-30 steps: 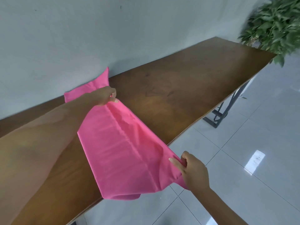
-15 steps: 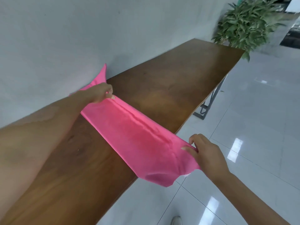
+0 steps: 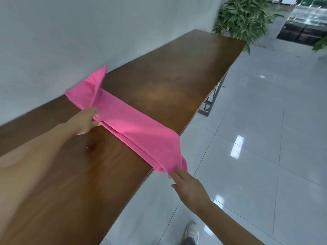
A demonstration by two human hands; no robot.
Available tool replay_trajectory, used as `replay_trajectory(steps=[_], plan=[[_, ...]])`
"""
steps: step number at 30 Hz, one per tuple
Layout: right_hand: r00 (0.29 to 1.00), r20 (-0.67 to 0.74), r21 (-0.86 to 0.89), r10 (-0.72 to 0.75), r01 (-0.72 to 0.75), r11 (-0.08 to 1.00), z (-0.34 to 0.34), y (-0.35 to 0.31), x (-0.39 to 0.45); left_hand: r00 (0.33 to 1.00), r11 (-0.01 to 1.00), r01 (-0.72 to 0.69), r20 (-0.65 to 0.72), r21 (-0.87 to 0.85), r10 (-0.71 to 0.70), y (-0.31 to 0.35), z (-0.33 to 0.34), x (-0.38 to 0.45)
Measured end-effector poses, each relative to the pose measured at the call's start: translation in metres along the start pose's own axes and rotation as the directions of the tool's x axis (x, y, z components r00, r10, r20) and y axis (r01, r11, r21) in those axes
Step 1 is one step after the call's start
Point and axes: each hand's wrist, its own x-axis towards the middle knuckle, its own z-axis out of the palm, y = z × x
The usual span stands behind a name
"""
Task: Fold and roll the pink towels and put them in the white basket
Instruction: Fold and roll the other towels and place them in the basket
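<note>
Since the earlier frames, folded narrower: towel [image 3: 131,128] now a long band lying flat across the counter [image 3: 177,71], no longer sagging in a wide sheet off the edge.

Left hand [image 3: 85,123], farthest left, pinching the towel's far end between thumb and fingertips, low on the counter; probably pinned there to keep the layers lined up while the band is drawn taut. Just beyond that hand, a loose corner standing up against the wall [image 3: 70,32], not yet tucked into the fold. Between the two hands, the band running diagonally over the wood, doubled layers showing along its near edge; looks ready for one more fold or for rolling.

Right hand [image 3: 189,188], out past the counter's front edge, fingers stretched to the bunched near end hanging over the floor [image 3: 265,138]. Touching it with the fingertips, it seems, but whether pinching or merely steadying, cannot tell: fingertips hidden under the cloth. Held off the edge, likely to keep tension along the length.

Further right of that hand: tiled floor, a dark counter leg [image 3: 214,96], a leafy plant [image 3: 247,16] past the far end, a shoe [image 3: 192,230] below. Basket not in view, nor other towels. Nothing lying on the wood in the way; only the raised corner and the overhang to sort out first.
</note>
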Motion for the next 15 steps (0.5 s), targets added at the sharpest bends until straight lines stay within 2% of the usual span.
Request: replay_trajectory(steps=[2, 4, 7, 10, 12, 15], plan=[[0.999, 0.041, 0.037, -0.007, 0.006, 0.999, 0.009, -0.003, -0.002, 0.998, 0.997, 0.055, 0.026, 0.046, -0.056, -0.005, 0.017, -0.006], [0.998, 0.060, 0.084, -0.007, 0.002, 0.997, 0.012, -0.002, -0.002, 0.996, 0.994, 0.090, -0.009, 0.057, -0.090, -0.004, 0.029, -0.010], [0.992, 0.106, 0.165, 0.068, -0.085, 0.983, 0.009, 0.008, 0.000, 0.992, 0.994, 0.096, -0.093, 0.049, -0.091, 0.010, 0.037, -0.011], [0.979, 0.110, 0.244, 0.172, -0.195, 0.950, 0.006, 0.031, 0.003, 0.991, 0.999, 0.044, -0.131, 0.032, -0.039, 0.044, 0.043, -0.015], [0.950, 0.096, 0.352, 0.297, -0.311, 0.883, 0.008, 0.050, 0.005, 0.988, 1.000, -0.018, -0.152, 0.010, 0.020, 0.074, 0.050, -0.020], [0.870, 0.094, 0.507, 0.484, -0.461, 0.729, 0.015, 0.079, 0.012, 0.987, 0.996, -0.082, -0.138, -0.021, 0.078, 0.121, 0.069, -0.027]])
